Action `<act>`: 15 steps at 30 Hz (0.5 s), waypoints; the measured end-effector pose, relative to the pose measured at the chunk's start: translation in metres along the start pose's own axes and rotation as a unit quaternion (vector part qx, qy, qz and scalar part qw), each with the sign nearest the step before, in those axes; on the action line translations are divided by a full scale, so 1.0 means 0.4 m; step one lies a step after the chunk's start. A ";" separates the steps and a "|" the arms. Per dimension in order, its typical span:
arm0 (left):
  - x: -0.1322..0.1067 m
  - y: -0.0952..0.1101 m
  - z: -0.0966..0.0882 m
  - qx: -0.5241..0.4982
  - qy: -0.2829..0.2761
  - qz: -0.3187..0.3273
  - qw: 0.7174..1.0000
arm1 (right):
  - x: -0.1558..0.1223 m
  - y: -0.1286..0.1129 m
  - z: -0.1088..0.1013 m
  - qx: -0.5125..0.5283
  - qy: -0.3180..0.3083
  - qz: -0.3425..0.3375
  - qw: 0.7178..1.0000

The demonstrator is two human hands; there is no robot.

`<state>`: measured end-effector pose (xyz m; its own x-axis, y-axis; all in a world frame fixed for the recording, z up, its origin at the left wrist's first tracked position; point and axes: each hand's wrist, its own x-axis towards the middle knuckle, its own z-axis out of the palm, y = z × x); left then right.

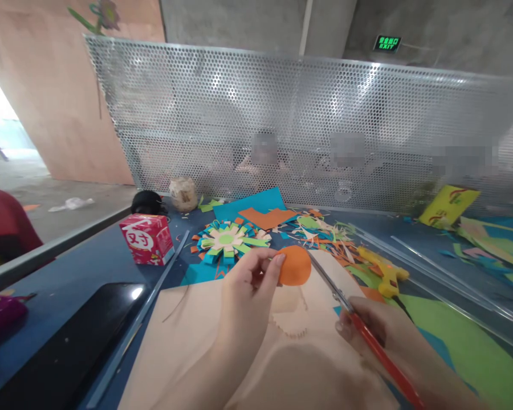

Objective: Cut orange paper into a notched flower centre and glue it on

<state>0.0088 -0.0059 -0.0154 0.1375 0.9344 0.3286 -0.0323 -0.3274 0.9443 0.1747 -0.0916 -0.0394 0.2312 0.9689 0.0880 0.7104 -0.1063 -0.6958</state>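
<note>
An orange paper circle (296, 266) is pinched between the thumb and fingers of my left hand (250, 285). My right hand (376, 324) grips red-handled scissors (346, 304), whose blades point up and left, close to the circle's right edge. Below both hands lies a large sheet of cream paper (188, 319), with a ragged cut-out near its middle. Just beyond my left hand rests a layered paper flower (226, 239) in blue, orange, cream and green.
Paper scraps (320, 228) and a yellow glue gun (385, 270) lie behind my right hand. At left are a pink box (147, 239), a black phone (77, 341) and a clear stick (149, 307). Green paper (465, 330) spreads right. A perforated metal screen (282, 114) rises behind the table.
</note>
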 end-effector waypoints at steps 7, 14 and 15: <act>-0.007 0.013 0.004 -0.007 -0.005 -0.010 1.000 | 0.000 0.003 0.002 0.003 0.003 0.004 1.000; -0.001 0.018 0.005 -0.050 0.012 -0.014 0.999 | -0.005 0.003 0.003 -0.009 0.015 0.002 1.000; 0.000 0.018 0.005 -0.058 0.010 -0.017 0.998 | -0.005 0.005 0.005 -0.003 0.023 0.001 1.000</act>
<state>0.0106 -0.0085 -0.0088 0.1202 0.9479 0.2949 -0.1417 -0.2777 0.9502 0.1743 -0.0934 -0.0423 0.2633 0.9573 0.1195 0.7138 -0.1100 -0.6916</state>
